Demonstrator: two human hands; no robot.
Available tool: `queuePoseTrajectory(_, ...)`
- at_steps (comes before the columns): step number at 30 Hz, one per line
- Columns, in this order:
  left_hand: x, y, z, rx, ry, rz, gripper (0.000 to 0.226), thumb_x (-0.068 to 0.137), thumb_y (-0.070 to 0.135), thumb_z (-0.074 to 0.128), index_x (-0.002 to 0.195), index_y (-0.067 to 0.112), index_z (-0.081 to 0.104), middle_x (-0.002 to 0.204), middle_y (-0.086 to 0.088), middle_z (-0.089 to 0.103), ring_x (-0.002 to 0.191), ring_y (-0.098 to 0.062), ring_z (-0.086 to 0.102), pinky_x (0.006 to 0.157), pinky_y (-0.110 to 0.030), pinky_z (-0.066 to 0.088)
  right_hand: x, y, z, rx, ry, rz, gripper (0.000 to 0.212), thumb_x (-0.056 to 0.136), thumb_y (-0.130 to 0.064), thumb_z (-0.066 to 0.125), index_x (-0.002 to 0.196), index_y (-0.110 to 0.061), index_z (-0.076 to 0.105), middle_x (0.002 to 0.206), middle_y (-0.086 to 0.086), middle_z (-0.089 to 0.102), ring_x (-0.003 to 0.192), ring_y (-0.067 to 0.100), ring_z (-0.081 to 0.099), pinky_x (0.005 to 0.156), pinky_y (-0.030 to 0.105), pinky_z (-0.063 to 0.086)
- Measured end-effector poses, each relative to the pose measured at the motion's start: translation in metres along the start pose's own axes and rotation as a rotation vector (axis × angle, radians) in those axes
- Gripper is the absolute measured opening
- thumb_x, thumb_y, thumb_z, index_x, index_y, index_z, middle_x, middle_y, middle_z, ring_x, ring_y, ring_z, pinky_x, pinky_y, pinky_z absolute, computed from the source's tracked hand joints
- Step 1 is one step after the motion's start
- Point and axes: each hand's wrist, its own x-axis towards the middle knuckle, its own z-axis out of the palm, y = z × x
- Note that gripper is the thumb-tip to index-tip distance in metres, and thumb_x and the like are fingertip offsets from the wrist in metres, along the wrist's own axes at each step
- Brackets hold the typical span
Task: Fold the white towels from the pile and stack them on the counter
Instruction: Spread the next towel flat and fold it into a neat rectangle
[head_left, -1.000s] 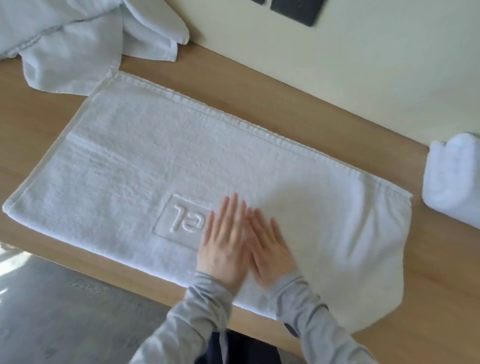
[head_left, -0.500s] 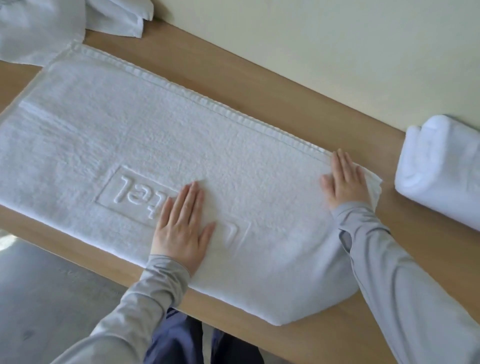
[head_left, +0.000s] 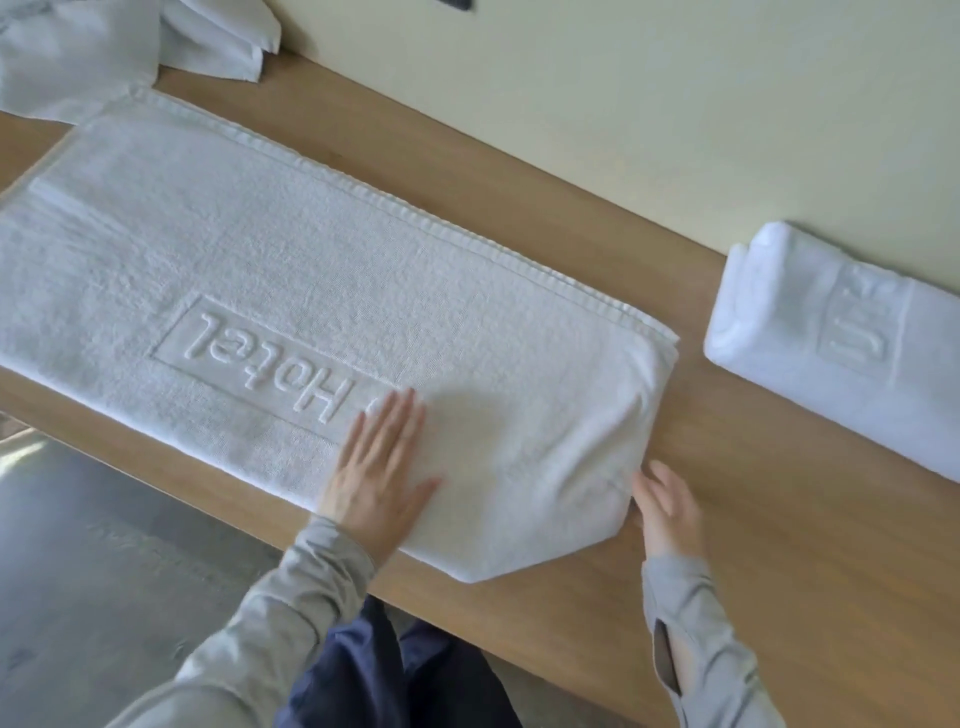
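While our flat left hand (head_left: 382, 467) is pinning the towel (head_left: 311, 280), our loose-fingered right hand (head_left: 667, 506) is touching its right end, the length stretching leftward.

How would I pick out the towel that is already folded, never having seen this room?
Follow the long wooden counter to its right end, against the pale wall. There lies the folded towel, a thick white bundle. Unlike the spread towel mid-counter and the crumpled pile far left, it is compact and layered.
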Motion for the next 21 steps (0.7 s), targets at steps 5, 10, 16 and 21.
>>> queuePoseTrajectory(5, -0.029, 0.046, 0.025, 0.099, -0.201, 0.389, 0.101, 0.070, 0.072, 0.049, 0.149, 0.016, 0.021, 0.156, -0.008, 0.021, 0.144, -0.026, 0.016, 0.113, -0.050, 0.014, 0.001, -0.009, 0.008, 0.157, -0.212, 0.063, 0.011, 0.086, -0.009, 0.063, 0.095, -0.013, 0.062, 0.106, 0.011, 0.066, 0.100, 0.026, 0.062, 0.097, 0.043, 0.046)
queuePoseTrajectory(10, -0.024, 0.048, 0.027, 0.068, -0.249, 0.376, 0.099, 0.071, 0.063, 0.062, 0.149, 0.019, 0.022, 0.157, -0.003, 0.019, 0.144, -0.027, 0.018, 0.112, -0.046, 0.019, 0.002, -0.014, 0.013, 0.338, -0.447, 0.064, 0.029, 0.074, -0.011, 0.070, 0.102, -0.008, 0.063, 0.106, 0.011, 0.069, 0.103, 0.023, 0.065, 0.088, 0.034, 0.051)
queuePoseTrajectory(16, -0.017, 0.051, 0.017, -0.207, -0.206, 0.288, 0.052, 0.095, 0.042, 0.039, 0.141, 0.017, 0.041, 0.149, 0.004, 0.034, 0.141, -0.020, 0.026, 0.112, -0.041, 0.024, -0.002, -0.022, 0.016, 0.117, -0.573, -0.082, 0.057, 0.070, -0.015, 0.078, 0.120, -0.020, 0.052, 0.119, 0.003, 0.062, 0.113, 0.017, 0.058, 0.096, 0.035, 0.046)
queuePoseTrajectory(21, -0.004, 0.049, 0.006, -0.297, -0.284, 0.231, 0.057, 0.094, 0.055, 0.019, 0.142, 0.029, 0.034, 0.149, 0.017, 0.027, 0.145, -0.007, 0.010, 0.118, -0.032, 0.003, -0.004, -0.029, 0.006, -0.110, -0.362, -0.084, 0.045, 0.078, -0.007, 0.071, 0.118, -0.013, 0.050, 0.110, 0.007, 0.063, 0.102, 0.022, 0.062, 0.089, 0.038, 0.051)
